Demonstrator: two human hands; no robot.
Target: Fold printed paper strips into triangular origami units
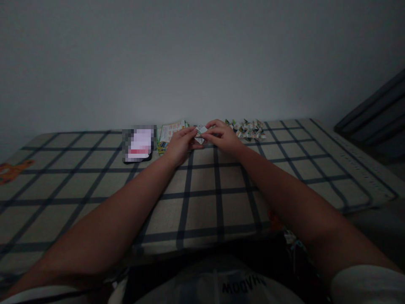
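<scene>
Between my two hands is a small piece of folded printed paper [200,131], whitish with darker marks. My left hand [182,142] pinches its left side, thumb on top and fingers partly beneath. On the other side my right hand [222,136] grips the paper's right edge between thumb and fingertips. Just left of my left hand lies a stack of printed paper sheets [167,131], green, white and orange. Beyond my right hand, several small folded paper pieces [248,129] sit in a cluster. The finer folds of the held paper are too small to make out.
A checked cloth [202,207] covers the table. At the left lies a phone-like device [139,143], its lit screen pixelated. A plain grey wall [202,59] rises behind the table's far edge. Dark slatted furniture [376,114] stands at the right.
</scene>
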